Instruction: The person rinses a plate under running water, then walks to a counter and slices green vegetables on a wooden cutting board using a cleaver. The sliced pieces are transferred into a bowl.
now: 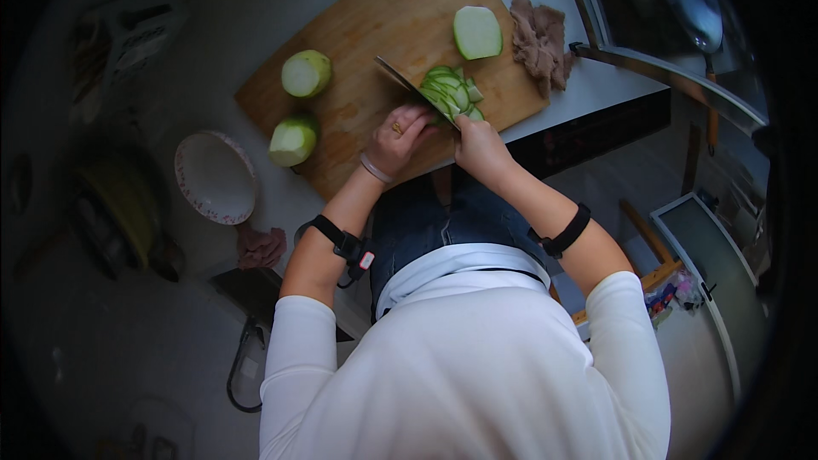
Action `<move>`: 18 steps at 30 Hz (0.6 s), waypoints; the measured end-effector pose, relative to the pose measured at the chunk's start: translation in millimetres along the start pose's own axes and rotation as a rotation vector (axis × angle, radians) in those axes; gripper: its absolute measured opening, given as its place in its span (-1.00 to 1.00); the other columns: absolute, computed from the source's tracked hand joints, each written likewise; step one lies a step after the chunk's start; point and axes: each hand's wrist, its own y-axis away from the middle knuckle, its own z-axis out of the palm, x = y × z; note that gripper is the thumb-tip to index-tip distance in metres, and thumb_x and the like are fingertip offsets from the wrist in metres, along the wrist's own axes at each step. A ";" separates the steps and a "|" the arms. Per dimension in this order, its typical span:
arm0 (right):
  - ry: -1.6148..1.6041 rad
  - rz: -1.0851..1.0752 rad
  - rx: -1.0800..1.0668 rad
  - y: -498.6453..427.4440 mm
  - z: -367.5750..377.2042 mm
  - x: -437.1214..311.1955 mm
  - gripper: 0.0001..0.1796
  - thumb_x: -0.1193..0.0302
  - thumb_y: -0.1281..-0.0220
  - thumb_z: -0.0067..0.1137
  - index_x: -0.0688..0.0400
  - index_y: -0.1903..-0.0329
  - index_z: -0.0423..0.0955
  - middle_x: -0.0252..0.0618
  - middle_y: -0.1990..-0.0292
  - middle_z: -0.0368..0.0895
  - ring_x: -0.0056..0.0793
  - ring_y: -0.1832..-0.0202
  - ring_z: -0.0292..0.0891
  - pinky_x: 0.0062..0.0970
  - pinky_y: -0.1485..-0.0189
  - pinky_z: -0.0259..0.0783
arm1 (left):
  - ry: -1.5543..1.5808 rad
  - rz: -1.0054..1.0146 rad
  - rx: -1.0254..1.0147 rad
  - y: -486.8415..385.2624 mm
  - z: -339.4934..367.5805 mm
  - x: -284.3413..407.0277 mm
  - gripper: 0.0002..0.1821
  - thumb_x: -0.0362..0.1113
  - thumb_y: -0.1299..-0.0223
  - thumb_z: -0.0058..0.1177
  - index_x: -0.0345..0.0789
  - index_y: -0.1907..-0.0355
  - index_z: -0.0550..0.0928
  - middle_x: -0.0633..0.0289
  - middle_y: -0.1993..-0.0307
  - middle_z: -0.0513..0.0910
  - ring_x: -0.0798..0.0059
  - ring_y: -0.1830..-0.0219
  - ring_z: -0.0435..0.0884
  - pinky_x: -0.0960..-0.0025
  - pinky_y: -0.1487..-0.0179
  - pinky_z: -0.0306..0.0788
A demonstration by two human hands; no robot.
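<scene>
My right hand point(484, 148) grips the handle of a kitchen knife point(399, 75), whose blade stands on edge and slants away to the left. Left of the blade, the bent fingers of my left hand point(397, 139) press on a green-skinned gourd piece, mostly hidden under them. Thin green-edged gourd slices point(448, 88) lie overlapped against the blade's right side. All this is on a wooden cutting board point(377, 13). A cut gourd chunk point(478, 33) with its pale face up rests at the board's right. Two more cut chunks, one upper point(307, 73) and one lower point(293, 140), sit at its left.
A crumpled brown cloth point(540, 41) lies by the board's right edge. To the left stands a white bowl with a patterned rim point(216, 177), near a pinkish cloth point(262, 247). A metal-framed glass panel point(671, 61) borders the counter at right. The counter's front edge runs before my waist.
</scene>
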 end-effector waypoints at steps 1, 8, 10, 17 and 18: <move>-0.007 0.002 -0.001 0.2 2.1 2.0 -0.93 0.57 -0.19 0.09 0.34 0.30 0.49 0.31 0.40 0.57 0.29 0.25 0.53 0.02 0.19 0.46 | -0.009 0.012 0.012 0.3 -0.5 0.4 -0.66 -0.36 0.02 0.41 -0.30 0.13 0.67 0.19 0.07 0.64 0.18 0.00 0.61 0.22 -0.07 0.54; -0.148 -0.019 0.041 5.8 -17.4 -8.0 -0.89 0.53 -0.17 0.11 0.36 0.32 0.50 0.30 0.45 0.57 0.29 0.29 0.55 0.03 0.20 0.48 | -0.059 0.024 0.023 2.2 -0.5 -0.1 -0.66 -0.32 0.02 0.39 -0.28 0.13 0.69 0.22 0.09 0.67 0.24 -0.01 0.63 0.26 -0.06 0.58; -0.099 -0.040 -0.002 13.2 -30.5 -15.7 -0.87 0.52 -0.21 0.11 0.37 0.32 0.50 0.30 0.44 0.57 0.29 0.28 0.55 0.03 0.22 0.47 | -0.026 0.022 0.037 2.7 0.4 -0.9 -0.67 -0.33 0.02 0.39 -0.29 0.14 0.69 0.21 0.09 0.68 0.23 0.01 0.64 0.26 -0.06 0.58; -0.064 0.001 -0.085 23.3 -52.8 -29.0 -0.87 0.52 -0.23 0.11 0.38 0.30 0.50 0.29 0.44 0.58 0.28 0.28 0.55 0.03 0.21 0.47 | 0.043 0.037 0.028 4.4 3.9 -4.8 -0.69 -0.39 0.03 0.40 -0.32 0.18 0.66 0.15 0.11 0.64 0.17 0.08 0.66 0.21 0.01 0.57; -0.069 0.000 -0.085 23.4 -52.7 -29.0 -0.87 0.52 -0.23 0.11 0.38 0.30 0.50 0.29 0.43 0.58 0.28 0.28 0.55 0.03 0.21 0.47 | 0.049 0.035 0.029 4.6 4.3 -4.9 -0.69 -0.39 0.03 0.40 -0.32 0.18 0.66 0.15 0.12 0.64 0.17 0.08 0.66 0.22 0.02 0.57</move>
